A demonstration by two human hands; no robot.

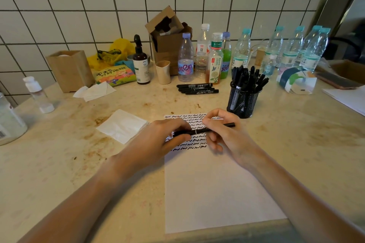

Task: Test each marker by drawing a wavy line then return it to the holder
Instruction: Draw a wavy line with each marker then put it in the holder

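Observation:
A black marker lies level above the white paper, held at both ends. My left hand grips its left end, where the cap sits. My right hand pinches the barrel, whose right tip sticks out past the fingers. Several rows of black wavy lines cover the top of the sheet. The black mesh holder stands behind my right hand, full of several black markers. Several more markers lie flat on the counter left of the holder.
Plastic bottles line the tiled wall behind the holder, with a cardboard box, a brown pump bottle and a wooden box. A folded tissue lies left of the paper. A small spray bottle stands at far left.

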